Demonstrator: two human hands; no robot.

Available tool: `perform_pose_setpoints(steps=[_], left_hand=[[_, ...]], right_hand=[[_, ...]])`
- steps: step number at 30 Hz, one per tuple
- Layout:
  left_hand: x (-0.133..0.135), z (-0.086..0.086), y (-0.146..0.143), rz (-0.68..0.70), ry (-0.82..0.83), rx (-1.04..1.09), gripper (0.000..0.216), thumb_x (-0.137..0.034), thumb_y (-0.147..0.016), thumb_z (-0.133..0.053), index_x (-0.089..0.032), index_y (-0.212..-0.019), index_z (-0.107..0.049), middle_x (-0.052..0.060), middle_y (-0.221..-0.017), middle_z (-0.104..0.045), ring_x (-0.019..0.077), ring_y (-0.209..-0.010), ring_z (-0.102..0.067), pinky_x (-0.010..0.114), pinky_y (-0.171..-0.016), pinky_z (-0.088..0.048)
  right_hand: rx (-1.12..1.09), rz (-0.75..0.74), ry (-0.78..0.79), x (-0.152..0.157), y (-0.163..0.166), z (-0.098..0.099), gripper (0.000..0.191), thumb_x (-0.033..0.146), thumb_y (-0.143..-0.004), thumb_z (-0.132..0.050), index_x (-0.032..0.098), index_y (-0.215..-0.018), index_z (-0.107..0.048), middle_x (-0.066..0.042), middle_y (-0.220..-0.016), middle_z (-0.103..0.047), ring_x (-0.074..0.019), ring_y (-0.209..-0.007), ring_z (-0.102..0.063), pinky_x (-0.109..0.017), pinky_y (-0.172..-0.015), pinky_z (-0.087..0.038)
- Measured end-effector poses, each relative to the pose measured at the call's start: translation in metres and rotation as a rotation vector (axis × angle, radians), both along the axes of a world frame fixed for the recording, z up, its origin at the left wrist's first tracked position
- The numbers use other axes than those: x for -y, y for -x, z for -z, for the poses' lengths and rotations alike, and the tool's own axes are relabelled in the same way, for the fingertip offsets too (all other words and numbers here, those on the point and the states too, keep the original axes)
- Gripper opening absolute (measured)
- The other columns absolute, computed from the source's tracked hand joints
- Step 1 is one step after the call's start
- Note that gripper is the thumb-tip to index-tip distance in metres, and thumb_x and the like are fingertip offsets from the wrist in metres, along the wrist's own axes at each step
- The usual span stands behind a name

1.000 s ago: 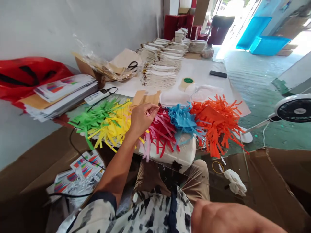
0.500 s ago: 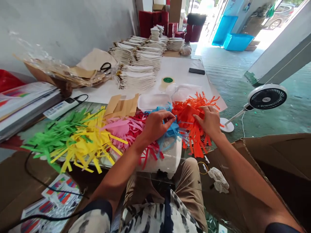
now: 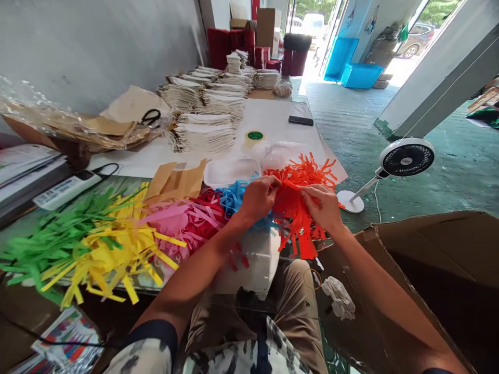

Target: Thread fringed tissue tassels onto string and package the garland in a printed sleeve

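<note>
A fringed orange tassel piece is stretched by its upper edge between my two hands. My left hand pinches its left end, and my right hand grips the right end. More orange fringe lies heaped behind it. Close to my left hand are blue fringe strips, partly covered by my wrist. Farther left along the table edge lie dark red strips, pink fringe, yellow fringe and green fringe.
Behind the fringe sit brown paper pieces, a white plastic tray, a tape roll and a phone. Bundled white stacks line the wall side, with scissors nearby. A fan and a cardboard box stand right.
My left hand has moved from above the blue strips onto the orange piece and now holds its edge. My right hand has shifted slightly lower. The head view has turned somewhat right.
</note>
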State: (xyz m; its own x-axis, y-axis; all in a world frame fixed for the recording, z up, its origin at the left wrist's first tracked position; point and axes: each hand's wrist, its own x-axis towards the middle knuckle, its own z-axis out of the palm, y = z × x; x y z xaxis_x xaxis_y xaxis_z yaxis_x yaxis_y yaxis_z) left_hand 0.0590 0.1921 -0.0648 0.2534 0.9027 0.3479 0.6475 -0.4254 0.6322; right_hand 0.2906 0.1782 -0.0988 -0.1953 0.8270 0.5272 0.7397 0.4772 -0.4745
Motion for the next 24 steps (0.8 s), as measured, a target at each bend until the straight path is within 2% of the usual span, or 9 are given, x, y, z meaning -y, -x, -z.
perform_pose_setpoints(steps=[3, 7, 12, 17, 21, 24], left_hand=[[-0.005, 0.012, 0.0, 0.074, 0.009, 0.095, 0.022, -0.014, -0.095, -0.062, -0.021, -0.105, -0.079, 0.004, -0.101, -0.078, 0.0177, -0.087, -0.067, 0.03, -0.085, -0.052], [-0.009, 0.021, 0.006, 0.095, 0.078, 0.129, 0.021, -0.015, -0.091, -0.063, -0.022, -0.096, -0.082, 0.003, -0.095, -0.076, 0.0166, -0.084, -0.066, 0.03, -0.084, -0.053], [-0.013, 0.019, 0.008, 0.097, 0.061, 0.134, 0.017, -0.011, -0.082, -0.067, -0.021, -0.088, -0.08, 0.006, -0.112, -0.074, 0.0173, -0.097, -0.069, 0.029, -0.089, -0.055], [-0.022, 0.014, -0.004, -0.006, 0.143, -0.026, 0.015, -0.012, -0.08, -0.066, -0.021, -0.09, -0.072, 0.001, -0.083, -0.075, 0.0173, -0.075, -0.067, 0.028, -0.073, -0.049], [-0.029, 0.01, -0.011, -0.123, 0.08, -0.13, 0.013, -0.014, -0.082, -0.064, -0.023, -0.09, -0.069, 0.004, -0.087, -0.078, 0.0206, -0.079, -0.069, 0.03, -0.07, -0.045], [-0.031, 0.007, -0.009, -0.169, 0.043, -0.204, 0.008, -0.018, -0.083, -0.064, -0.023, -0.088, -0.068, 0.005, -0.087, -0.078, 0.0229, -0.081, -0.07, 0.031, -0.068, -0.042]], right_hand=[[-0.118, -0.046, 0.047, 0.009, 0.011, 0.006, 0.03, 0.038, -0.105, -0.054, 0.03, -0.113, -0.082, -0.005, -0.113, -0.083, -0.0287, -0.109, -0.075, -0.046, -0.1, -0.053], [-0.136, -0.032, 0.05, 0.016, 0.023, 0.019, 0.027, 0.038, -0.104, -0.056, 0.033, -0.115, -0.082, -0.004, -0.112, -0.084, -0.0288, -0.107, -0.077, -0.048, -0.101, -0.053], [-0.184, -0.065, 0.056, 0.013, 0.025, 0.016, 0.024, 0.038, -0.103, -0.06, 0.035, -0.111, -0.083, -0.002, -0.111, -0.084, -0.0275, -0.106, -0.077, -0.047, -0.102, -0.053], [-0.266, -0.066, 0.074, -0.012, 0.011, -0.012, 0.027, 0.043, -0.103, -0.06, 0.03, -0.105, -0.084, -0.003, -0.109, -0.083, -0.0257, -0.104, -0.076, -0.042, -0.097, -0.057], [-0.378, -0.06, 0.106, -0.041, 0.0, -0.045, 0.025, 0.042, -0.1, -0.065, 0.027, -0.098, -0.084, -0.002, -0.103, -0.083, -0.0251, -0.101, -0.077, -0.042, -0.097, -0.058], [-0.537, -0.055, 0.019, -0.061, -0.02, -0.074, 0.02, 0.04, -0.096, -0.071, 0.025, -0.095, -0.083, -0.001, -0.098, -0.082, -0.0222, -0.098, -0.077, -0.042, -0.096, -0.059]])
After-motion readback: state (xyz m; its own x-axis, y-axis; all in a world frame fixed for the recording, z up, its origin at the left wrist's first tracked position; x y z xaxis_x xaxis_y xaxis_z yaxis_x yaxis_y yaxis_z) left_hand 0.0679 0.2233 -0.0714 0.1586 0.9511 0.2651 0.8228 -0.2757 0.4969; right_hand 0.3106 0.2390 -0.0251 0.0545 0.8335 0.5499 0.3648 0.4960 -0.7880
